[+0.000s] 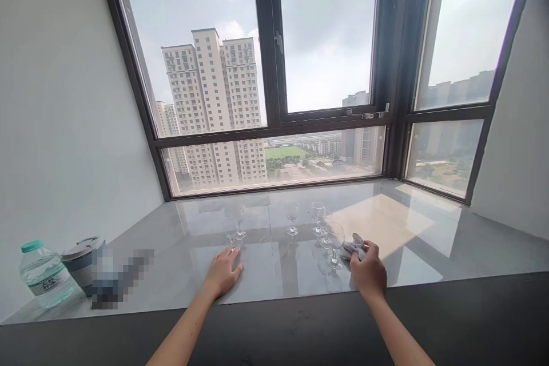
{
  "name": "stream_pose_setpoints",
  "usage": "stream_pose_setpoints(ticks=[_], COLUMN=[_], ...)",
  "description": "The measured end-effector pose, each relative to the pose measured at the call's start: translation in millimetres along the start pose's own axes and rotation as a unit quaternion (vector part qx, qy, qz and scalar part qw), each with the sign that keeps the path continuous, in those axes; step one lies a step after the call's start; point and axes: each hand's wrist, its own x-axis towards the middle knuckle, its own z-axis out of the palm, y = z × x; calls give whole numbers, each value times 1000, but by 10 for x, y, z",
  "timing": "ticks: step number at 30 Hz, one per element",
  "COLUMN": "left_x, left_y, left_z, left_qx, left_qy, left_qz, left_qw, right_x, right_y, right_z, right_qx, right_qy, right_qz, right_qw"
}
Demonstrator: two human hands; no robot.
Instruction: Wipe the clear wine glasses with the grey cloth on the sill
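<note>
My left hand rests on the glossy grey window sill, fingers stretched forward and thumb apart. Just beyond its fingertips is a small clear shape I cannot make out, close to a stemmed glass. My right hand is closed on a crumpled grey cloth at the sill's right half. Left of the cloth a clear stemmed glass stands upright, partly overlapping another behind it. Farther back stand two more stemmed glasses, one in the middle and one to its right.
At the far left stand a clear bottle with a green cap and a lidded dark cup, beside a blurred-out dark object. A dark-framed window borders the back. The sill's front edge drops off near my wrists.
</note>
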Motion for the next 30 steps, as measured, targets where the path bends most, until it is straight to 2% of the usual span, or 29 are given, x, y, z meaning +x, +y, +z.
stream_pose_setpoints(ticks=[4,8,13,15,17,19,22,23,25,27,30], left_x=[14,-26,-115,-118,-85,-6,218,321,556,795,1059], left_y=[3,32,227,410,673,1009,1561,1728,1994,2148,2192], left_z=[-5,2,76,127,188,261,384,422,484,515,520], left_qx=[-16,17,51,64,69,54,2,-4,-3,-5,-14], left_qy=[-6,27,31,19,14,15,6,6,1,-14,-45], left_qz=[12,-33,-69,-122,-154,-117,14,39,39,14,1], left_qw=[1000,999,996,990,986,992,1000,999,999,1000,999], right_x=[-6,-12,1,9,16,22,30,32,32,31,33], right_y=[1,-5,8,22,36,45,49,50,53,61,79], right_z=[-1,2,25,42,59,75,91,94,99,107,125], right_qx=[0,3,11,14,16,18,24,26,29,30,29], right_qy=[-2,3,3,3,5,9,17,21,32,42,52], right_qz=[-3,-5,-11,-13,-14,-15,-15,-16,-17,-21,-32], right_qw=[1000,1000,1000,1000,1000,1000,999,999,999,998,998])
